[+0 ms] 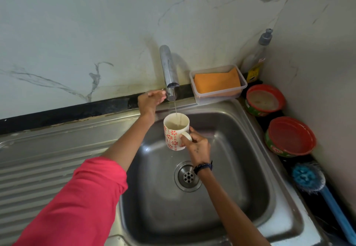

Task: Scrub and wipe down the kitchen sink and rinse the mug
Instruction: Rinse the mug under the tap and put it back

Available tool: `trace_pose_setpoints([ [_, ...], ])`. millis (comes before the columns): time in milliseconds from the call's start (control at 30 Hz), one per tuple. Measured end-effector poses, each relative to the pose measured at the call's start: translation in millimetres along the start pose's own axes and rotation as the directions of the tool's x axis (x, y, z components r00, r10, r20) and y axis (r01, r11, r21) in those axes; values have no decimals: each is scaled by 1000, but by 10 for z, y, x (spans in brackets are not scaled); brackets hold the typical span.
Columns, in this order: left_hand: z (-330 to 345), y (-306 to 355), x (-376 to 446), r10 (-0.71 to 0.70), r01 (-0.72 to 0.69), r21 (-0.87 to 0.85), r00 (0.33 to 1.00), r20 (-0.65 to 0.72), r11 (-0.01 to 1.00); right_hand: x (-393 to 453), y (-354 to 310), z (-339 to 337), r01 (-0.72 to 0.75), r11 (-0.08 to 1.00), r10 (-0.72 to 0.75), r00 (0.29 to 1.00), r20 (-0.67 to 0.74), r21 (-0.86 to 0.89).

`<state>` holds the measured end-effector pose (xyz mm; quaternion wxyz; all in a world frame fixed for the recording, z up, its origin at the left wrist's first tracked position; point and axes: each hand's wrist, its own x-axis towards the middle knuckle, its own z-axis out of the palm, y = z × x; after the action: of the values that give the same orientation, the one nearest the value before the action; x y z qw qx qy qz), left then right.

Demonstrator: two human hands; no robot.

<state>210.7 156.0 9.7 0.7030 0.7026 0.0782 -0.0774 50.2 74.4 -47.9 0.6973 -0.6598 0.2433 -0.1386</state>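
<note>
A ridged steel drainboard (pixel 38 161) lies at the left. The left hand (pixel 150 101) reaches to the tap (pixel 169 70) base, its grip hidden there, so I cannot tell. A thin stream falls into the mug (pixel 175 130), held over the sink (pixel 250 130) with the right hand (pixel 196 145) pinching its handle. Right: sponge tub (pixel 219 84), soap bottle (pixel 256 59), two red bowls (pixel 289 136), blue brush (pixel 312 180).

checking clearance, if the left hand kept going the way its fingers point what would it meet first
Probably the tap: the left hand points right at its base, nearly touching; depth is unclear.
</note>
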Motion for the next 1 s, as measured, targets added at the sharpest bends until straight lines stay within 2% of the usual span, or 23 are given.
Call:
trace_pose_setpoints([
  [100, 136, 250, -22, 164, -185, 343, 982, 90, 921, -13, -138, -65, 19, 998, -19, 1000, 10, -62],
  [167, 181, 337, -49, 224, -266, 473, 964, 144, 840, -49, -208, -159, 36, 994, -34, 999, 23, -107],
  [267, 157, 275, -75, 255, -286, 558, 958, 134, 779, -153, -329, -358, 47, 981, -42, 999, 33, -188],
  [367, 124, 46, -307, 217, -285, 566, 958, 187, 773, -327, -514, -706, 122, 949, -100, 991, 89, -290],
  [433, 133, -189, -648, 169, -279, 560, 956, 240, 780, -470, -666, -1019, 188, 903, -139, 979, 151, -386],
  [500, 136, -446, -1193, 108, -282, 556, 939, 325, 782, -673, -848, -1386, 256, 813, -180, 965, 192, -523],
  [600, 169, -739, -1974, 0, -352, 539, 837, 547, 765, -819, -1108, -1872, 296, 757, -160, 948, 275, -583],
  [667, 248, -827, -2593, 22, -471, 539, 767, 642, 698, -1010, -1298, -2241, 328, 706, -109, 926, 362, -628],
  [800, 560, -1014, -3503, 111, -644, 433, 627, 771, 630, -1258, -1567, -2766, 443, 449, -24, 874, 485, -776],
  [900, 823, -1218, -3967, 79, -741, 408, 523, 849, 533, -1339, -1584, -2985, 483, 312, 133, 830, 541, -818],
  [967, 984, -1343, -4160, 34, -782, 416, 485, 874, 464, -1374, -1544, -3075, 506, 241, 227, 800, 555, -828],
  [1000, 1053, -1404, -4207, 18, -794, 436, 489, 872, 424, -1389, -1525, -3105, 509, 228, 262, 789, 556, -830],
])
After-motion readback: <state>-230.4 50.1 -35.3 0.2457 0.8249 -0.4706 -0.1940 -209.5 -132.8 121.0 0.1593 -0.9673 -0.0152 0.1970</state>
